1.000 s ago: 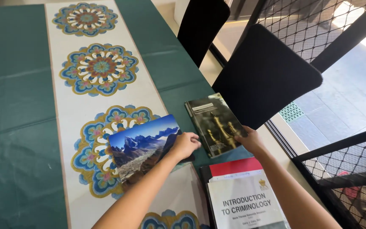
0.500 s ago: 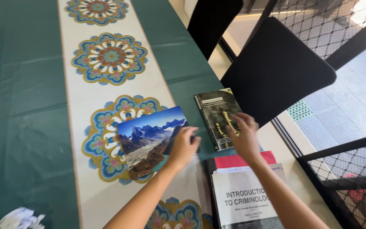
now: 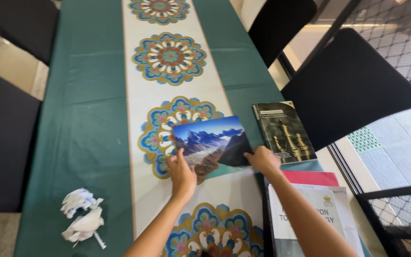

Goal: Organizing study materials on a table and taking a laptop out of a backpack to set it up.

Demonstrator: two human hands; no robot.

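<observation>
On the desk, over the patterned white runner, we see the mountain picture book lying flat, tilted slightly, near the desk's right half. Left hand rests on its lower left corner, fingers spread flat, not closed around anything. Right hand touches its right edge, fingers curled loosely at the cover; we cannot tell whether it pinches the edge. Hands are apart, one at each side of the book. Just right of it lies a dark book with chess pieces, close to the desk edge. Below that, a red folder under a white-covered textbook, partly hidden by the right forearm. Crumpled paper lies well apart at lower left. Black chair stands beside the desk.
</observation>
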